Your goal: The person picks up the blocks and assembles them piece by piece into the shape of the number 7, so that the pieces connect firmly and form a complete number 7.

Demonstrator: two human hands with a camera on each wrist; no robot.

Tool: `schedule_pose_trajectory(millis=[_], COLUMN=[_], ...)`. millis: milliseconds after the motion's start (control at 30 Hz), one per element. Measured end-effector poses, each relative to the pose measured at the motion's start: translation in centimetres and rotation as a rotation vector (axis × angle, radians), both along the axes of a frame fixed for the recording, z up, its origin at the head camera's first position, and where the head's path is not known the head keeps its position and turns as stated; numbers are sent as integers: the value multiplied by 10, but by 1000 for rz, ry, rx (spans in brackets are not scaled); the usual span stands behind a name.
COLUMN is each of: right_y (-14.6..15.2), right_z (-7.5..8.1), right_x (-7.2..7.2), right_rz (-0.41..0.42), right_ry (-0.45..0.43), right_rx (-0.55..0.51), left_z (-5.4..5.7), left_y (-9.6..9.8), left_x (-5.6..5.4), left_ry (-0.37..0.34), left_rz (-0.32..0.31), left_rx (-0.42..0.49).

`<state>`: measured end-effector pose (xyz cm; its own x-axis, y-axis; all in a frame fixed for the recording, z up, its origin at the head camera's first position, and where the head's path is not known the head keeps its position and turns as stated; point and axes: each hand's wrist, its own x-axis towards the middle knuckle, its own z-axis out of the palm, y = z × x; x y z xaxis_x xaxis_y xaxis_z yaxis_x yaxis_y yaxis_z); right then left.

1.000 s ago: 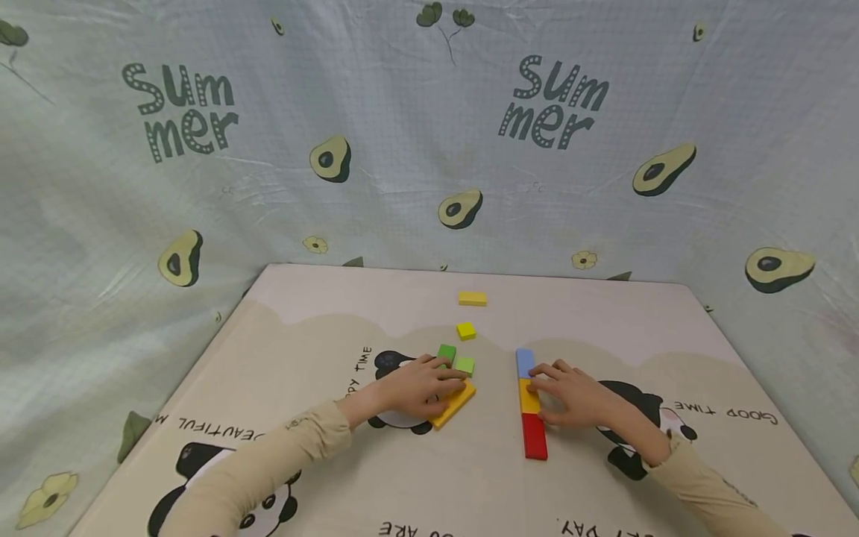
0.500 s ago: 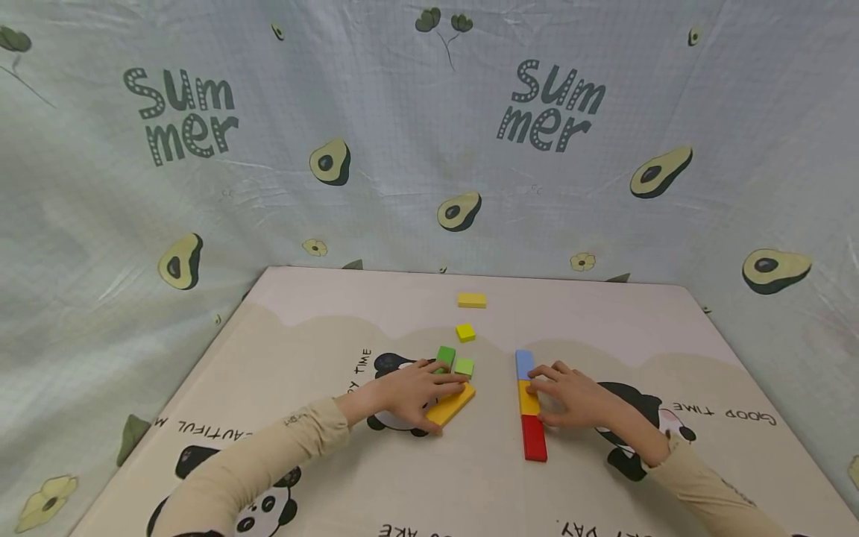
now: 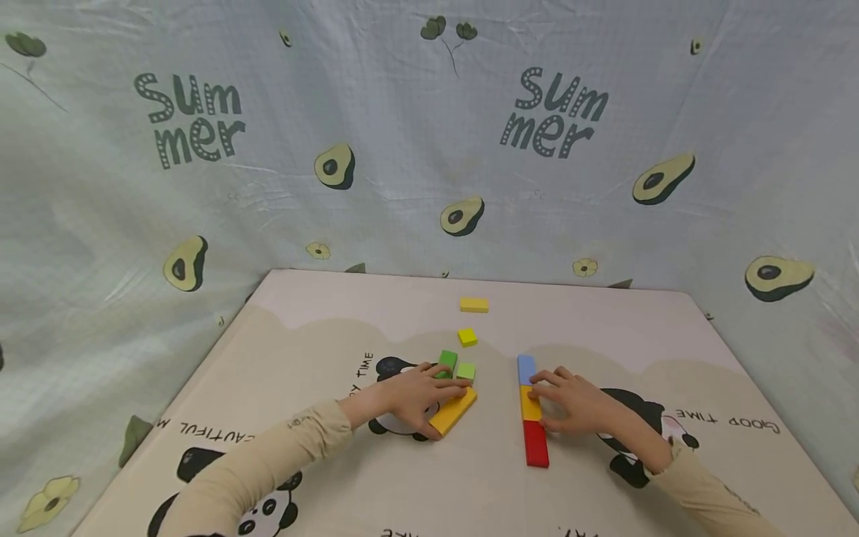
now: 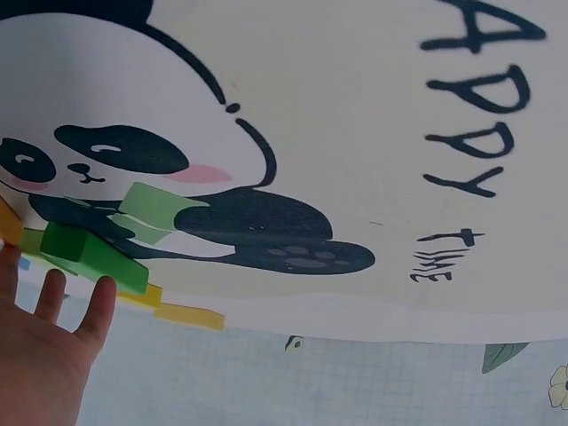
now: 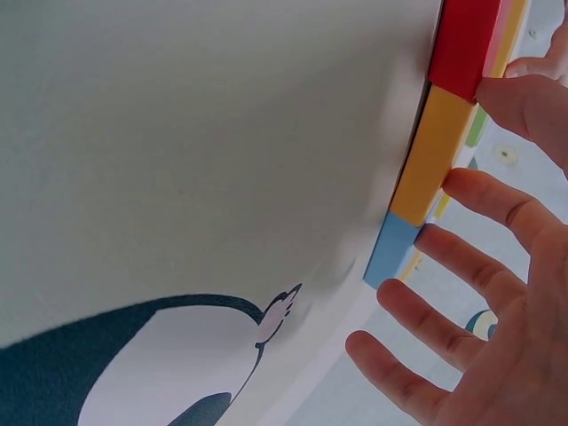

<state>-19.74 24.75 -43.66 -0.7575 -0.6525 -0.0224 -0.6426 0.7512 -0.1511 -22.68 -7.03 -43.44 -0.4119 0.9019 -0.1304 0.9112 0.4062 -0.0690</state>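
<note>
My left hand (image 3: 416,395) spans an orange block (image 3: 453,412), with the thumb at its near end and the index finger at its far end. Just beyond those fingers lie a green block (image 3: 447,362) and a small lime block (image 3: 466,372). In the left wrist view, other fingertips come right up to the green block (image 4: 89,253). My right hand (image 3: 573,403) is spread along a straight row made of a blue block (image 3: 526,369), an orange-yellow block (image 3: 530,404) and a red block (image 3: 536,444). Its index finger touches the orange-yellow one; its thumb reaches the red one's edge (image 5: 466,53).
Farther back on the table are a small yellow block (image 3: 467,337) and a longer yellow block (image 3: 474,305). The panda-print tabletop (image 3: 335,485) meets a hanging avocado-print cloth (image 3: 389,149) at its back and sides.
My left thumb has slid off the top of the orange block to its near end, uncovering more of it. The right hand stays by the row. The head view has shifted slightly.
</note>
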Motion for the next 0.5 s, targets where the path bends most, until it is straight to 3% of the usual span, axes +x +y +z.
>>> schedule_pose_trajectory(millis=[500], right_y=[0], right_z=[-1], right_x=[1], right_rz=[18], right_ry=[20], right_rx=[-7], left_z=[3], left_y=[5], left_x=[3], left_ry=[63], left_rz=[9], left_rx=[-48])
